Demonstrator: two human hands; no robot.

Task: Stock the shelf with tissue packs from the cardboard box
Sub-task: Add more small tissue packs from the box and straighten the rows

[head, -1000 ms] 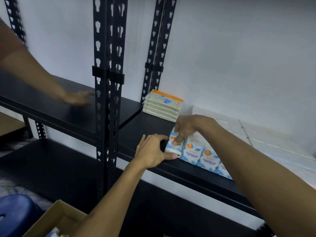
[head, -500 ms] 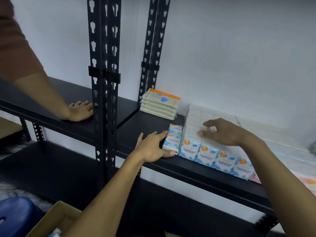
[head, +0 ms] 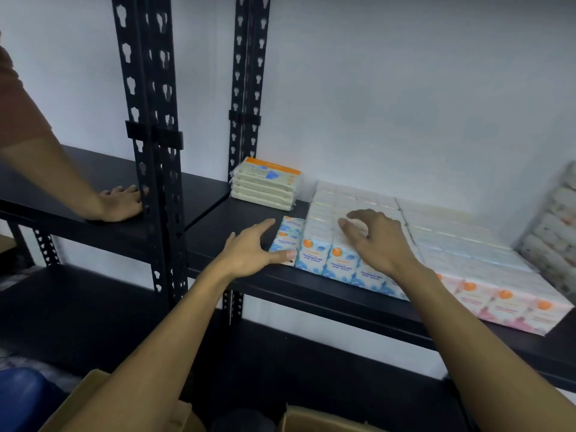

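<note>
Blue-and-white, the end tissue pack stands at the front lip of the black shelf, the left hand pressing its side with fingers straight and spread, while the right hand hovers over the neighbouring row, fingers loosely curled and holding nothing. Too hard a shove could tip that end pack off the edge (the cardboard box sits below). The fronts read "FRAGRANCE FREE MINI TISSUE"; the brand line is too blurred to read.
</note>
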